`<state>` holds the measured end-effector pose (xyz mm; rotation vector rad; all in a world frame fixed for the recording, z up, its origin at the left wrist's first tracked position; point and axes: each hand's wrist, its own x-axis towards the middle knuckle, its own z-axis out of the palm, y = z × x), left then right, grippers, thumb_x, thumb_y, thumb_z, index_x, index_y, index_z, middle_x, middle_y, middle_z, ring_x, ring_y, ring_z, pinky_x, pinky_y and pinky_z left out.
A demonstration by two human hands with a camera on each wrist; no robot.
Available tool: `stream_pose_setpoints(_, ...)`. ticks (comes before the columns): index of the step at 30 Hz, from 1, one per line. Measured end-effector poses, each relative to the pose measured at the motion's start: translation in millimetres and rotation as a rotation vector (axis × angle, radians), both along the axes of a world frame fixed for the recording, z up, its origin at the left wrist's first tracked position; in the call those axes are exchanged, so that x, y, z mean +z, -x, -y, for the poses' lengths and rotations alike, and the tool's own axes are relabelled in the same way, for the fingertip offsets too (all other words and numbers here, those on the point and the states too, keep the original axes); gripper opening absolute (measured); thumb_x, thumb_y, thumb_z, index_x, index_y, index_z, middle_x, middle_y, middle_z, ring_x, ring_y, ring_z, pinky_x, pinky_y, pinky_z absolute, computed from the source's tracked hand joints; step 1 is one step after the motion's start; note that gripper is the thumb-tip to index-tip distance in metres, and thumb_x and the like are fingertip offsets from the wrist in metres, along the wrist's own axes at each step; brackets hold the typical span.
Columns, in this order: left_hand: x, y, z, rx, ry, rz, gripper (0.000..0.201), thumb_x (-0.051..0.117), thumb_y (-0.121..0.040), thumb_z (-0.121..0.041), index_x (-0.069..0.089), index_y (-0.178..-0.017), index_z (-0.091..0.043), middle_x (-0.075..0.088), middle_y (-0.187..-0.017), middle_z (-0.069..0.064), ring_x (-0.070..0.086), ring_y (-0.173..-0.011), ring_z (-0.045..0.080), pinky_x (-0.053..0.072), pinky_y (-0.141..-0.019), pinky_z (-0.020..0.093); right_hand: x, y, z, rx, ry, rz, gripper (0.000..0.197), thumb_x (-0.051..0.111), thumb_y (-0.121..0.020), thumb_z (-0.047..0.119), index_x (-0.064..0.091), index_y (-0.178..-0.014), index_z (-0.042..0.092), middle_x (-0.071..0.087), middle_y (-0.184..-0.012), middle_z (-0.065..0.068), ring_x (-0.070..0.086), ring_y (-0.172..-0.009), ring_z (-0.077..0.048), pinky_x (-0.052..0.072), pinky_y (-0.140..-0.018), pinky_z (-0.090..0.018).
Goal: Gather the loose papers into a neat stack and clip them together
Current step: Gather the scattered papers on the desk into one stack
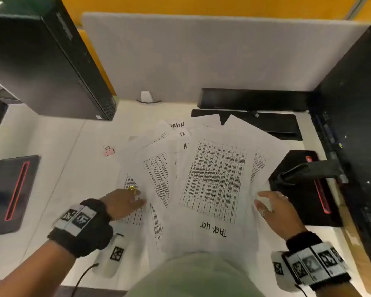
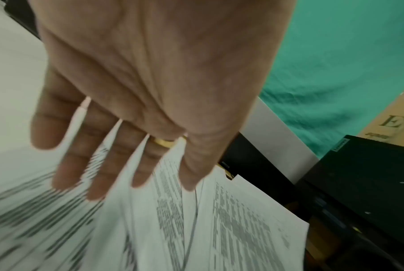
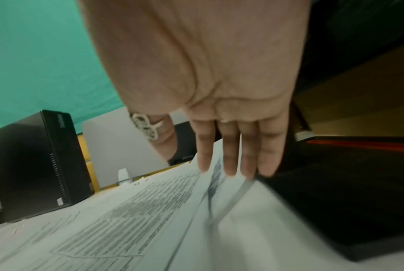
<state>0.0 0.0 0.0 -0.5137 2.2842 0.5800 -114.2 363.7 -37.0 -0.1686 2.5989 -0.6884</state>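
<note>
From the head view, the papers [image 1: 201,179] lie spread like a fan on the white desk [image 1: 58,146]; the fan is narrow near the person and wide at the far end, so the sheets' long sides run away from the body. The left hand [image 1: 122,203] lies flat on the left edge of the fan, and the right hand [image 1: 276,209] rests at the right edge, just beside a black box [image 1: 304,189]; the papers sit between the two hands, so I think the next move is to push both hands toward each other. The small pink clip [image 1: 108,150] lies on the desk past the left hand, a little off the papers; the left hand is the nearer one to it (nobody holds it yet).

From the left wrist view, the left hand [image 2: 138,91] is spread wide; its fingers [image 2: 99,183] are straight and lie on the papers [image 2: 231,220]; it holds nothing; the sheets reach out ahead of the fingertips and to their right.

From the right wrist view, the right hand [image 3: 219,100] has straight fingers [image 3: 231,155] kept close together; the tips touch the edge of the papers [image 3: 138,210], where the sheets' edges look a bit lifted; the papers lie to its left, and it grips nothing.
</note>
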Motion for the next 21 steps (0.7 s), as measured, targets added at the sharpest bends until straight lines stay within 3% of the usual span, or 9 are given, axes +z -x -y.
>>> stream_pose_setpoints(2,-15.1,18.1,-1.3,0.138,0.094,-0.006,0.063,0.035,-0.092,-0.05,0.035,-0.134,-0.003,0.044,-0.14,0.016,0.045,-0.125,0.03,0.035,-0.105,0.035,-6.8,11.9,19.3,-0.062,-0.003,-0.064,0.043,0.057,-0.086,0.028,0.049,-0.124,0.008,0.051,-0.129,-0.015,0.044,-0.122,-0.029,0.035,-0.102,-0.037)
stream_pose_setpoints(4,-30.4,31.9,-5.2,0.289,0.11,-0.015,0.078,0.035,-0.088,-0.056,0.02,-0.139,0.001,0.043,-0.14,0.021,0.046,-0.123,0.034,0.039,-0.105,0.039,-7.8,19.7,38.6,-0.128,0.015,-0.043,0.053,0.057,-0.086,0.03,0.042,-0.13,0.003,0.046,-0.134,-0.019,0.039,-0.127,-0.032,0.032,-0.106,-0.039)
stream_pose_setpoints(7,-47.7,39.3,-20.2,0.468,0.146,-0.081,0.099,0.046,-0.081,-0.061,-0.008,-0.142,-0.005,0.036,-0.142,0.025,0.04,-0.126,0.042,0.037,-0.105,0.047,-23.1,22.6,46.8,-0.212,0.046,0.055,0.063,0.059,-0.084,0.034,0.035,-0.133,0.002,0.045,-0.135,-0.022,0.042,-0.125,-0.034,0.035,-0.105,-0.04)
stream_pose_setpoints(12,-52.3,47.3,-38.0,0.733,0.038,-0.252,0.119,0.07,-0.073,-0.045,-0.021,-0.139,-0.008,0.013,-0.15,0.027,0.024,-0.134,0.044,0.028,-0.111,0.051,-30.9,24.2,47.9,-0.256,0.068,0.125,0.063,0.062,-0.082,0.037,0.038,-0.13,0.004,0.052,-0.13,-0.017,0.05,-0.118,-0.032,0.041,-0.097,-0.037)
stream_pose_setpoints(14,-57.2,46.8,-36.8,0.824,-0.07,-0.333,0.122,0.073,-0.072,-0.038,-0.025,-0.138,-0.006,0.016,-0.151,0.026,0.026,-0.135,0.04,0.027,-0.113,0.047,-28.0,23.1,50.3,-0.272,0.078,0.147,0.057,0.061,-0.083,0.036,0.04,-0.126,0.005,0.057,-0.124,-0.015,0.053,-0.114,-0.032,0.043,-0.091,-0.034)
stream_pose_setpoints(16,-62.3,44.2,-35.7,0.873,-0.154,-0.414,0.113,0.073,-0.074,-0.033,-0.013,-0.14,-0.001,0.036,-0.144,0.021,0.037,-0.13,0.037,0.034,-0.11,0.044,-25.3,21.5,53.9,-0.272,0.065,0.142,0.054,0.061,-0.083,0.037,0.042,-0.121,0.004,0.059,-0.121,-0.015,0.055,-0.111,-0.033,0.044,-0.088,-0.034)
stream_pose_setpoints(17,-64.1,42.2,-36.4,0.884,-0.178,-0.446,0.099,0.073,-0.074,-0.03,0.006,-0.141,0.0,0.046,-0.138,0.019,0.045,-0.125,0.035,0.039,-0.106,0.043,-25.2,20.6,55.6,-0.273,0.066,0.14,0.052,0.062,-0.082,0.036,0.043,-0.118,0.004,0.06,-0.12,-0.015,0.056,-0.109,-0.033,0.045,-0.087,-0.035)
stream_pose_setpoints(19,-65.5,38.0,-39.5,0.86,-0.182,-0.483,0.064,0.072,-0.075,-0.029,0.043,-0.125,-0.001,0.059,-0.124,0.02,0.057,-0.111,0.035,0.048,-0.095,0.042,-25.6,17.7,58.7,-0.268,0.083,0.136,0.048,0.063,-0.082,0.033,0.046,-0.115,0.003,0.061,-0.119,-0.015,0.057,-0.109,-0.033,0.045,-0.087,-0.035)
stream_pose_setpoints(21,-64.8,34.6,-45.5,0.815,-0.182,-0.487,0.047,0.069,-0.077,-0.03,0.054,-0.111,0.0,0.065,-0.111,0.021,0.061,-0.095,0.032,0.051,-0.082,0.039,-27.1,15.3,60.7,-0.27,0.117,0.125,0.045,0.064,-0.081,0.029,0.047,-0.113,0.003,0.062,-0.118,-0.016,0.057,-0.108,-0.033,0.045,-0.088,-0.035)
